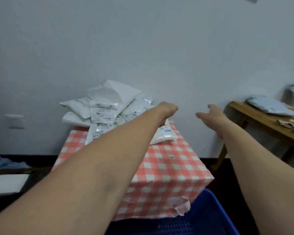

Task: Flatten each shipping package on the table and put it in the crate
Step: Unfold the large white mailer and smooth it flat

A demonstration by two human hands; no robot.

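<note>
A pile of several white shipping packages (105,106) lies at the far side of the table, which is covered in a red-and-white checked cloth (168,167). My left hand (166,110) reaches over the pile's right side, its fingers curled down onto the top edge of a white bubble package (165,135) that sits tilted, with a shadow beneath it. My right hand (209,114) hovers in the air to the right of the table, fingers spread and holding nothing. The blue crate (212,216) stands below the table's near right corner, its inside mostly out of view.
A wooden side table (261,128) at the right carries grey packages (270,106) and crumpled paper. At the left a dark surface holds a white flat item (5,184) and blue fabric (3,163). The cloth is torn at the near corner (183,206). A wall stands close behind.
</note>
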